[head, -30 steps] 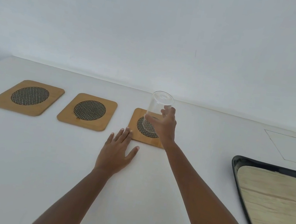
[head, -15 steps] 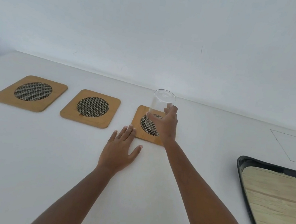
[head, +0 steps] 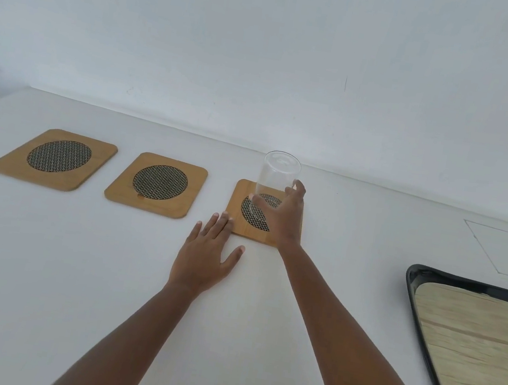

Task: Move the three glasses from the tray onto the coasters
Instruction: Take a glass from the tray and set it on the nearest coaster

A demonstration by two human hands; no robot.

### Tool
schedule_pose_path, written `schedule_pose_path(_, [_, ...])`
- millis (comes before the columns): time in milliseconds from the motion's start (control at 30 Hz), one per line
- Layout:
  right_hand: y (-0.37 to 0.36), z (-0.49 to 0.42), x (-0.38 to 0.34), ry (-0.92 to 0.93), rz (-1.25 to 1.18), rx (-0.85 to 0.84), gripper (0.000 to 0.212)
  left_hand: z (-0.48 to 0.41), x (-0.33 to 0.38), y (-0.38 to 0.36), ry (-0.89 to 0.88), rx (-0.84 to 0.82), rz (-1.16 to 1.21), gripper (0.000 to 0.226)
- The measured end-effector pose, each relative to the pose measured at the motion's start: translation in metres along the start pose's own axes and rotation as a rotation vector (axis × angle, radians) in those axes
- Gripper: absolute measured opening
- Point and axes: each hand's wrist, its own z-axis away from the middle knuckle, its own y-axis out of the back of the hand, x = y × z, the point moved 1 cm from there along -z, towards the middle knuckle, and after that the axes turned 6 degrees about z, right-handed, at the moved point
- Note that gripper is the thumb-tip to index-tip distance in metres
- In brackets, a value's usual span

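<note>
Three wooden coasters with dark mesh centres lie in a row on the white table: left, middle and right. A clear glass stands upright over the right coaster's mesh, with my right hand wrapped around its lower part. Whether its base touches the coaster I cannot tell. My left hand lies flat on the table, fingers spread, its fingertips at the right coaster's near left corner. The black-rimmed tray with a wood-grain floor sits at the right; no glasses show on its visible part.
A white wall rises behind the table's far edge. A faint rectangular panel outline marks the tabletop behind the tray. The tray runs out of the frame at the right and bottom.
My right hand has brought the glass down and slightly forward over the right coaster. My left hand has stayed flat beside that coaster.
</note>
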Motion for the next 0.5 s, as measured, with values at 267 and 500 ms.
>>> schedule_pose_path(267, [0.023,0.064,0.037,0.119,0.282,0.024,0.077,0.004,0.002,0.001,-0.002,0.03,0.0,0.056])
schedule_pose_path(500, [0.048,0.104,0.067,0.174,0.715,-0.07,0.066,0.025,0.015,-0.003,0.011,-0.006,-0.078,0.057])
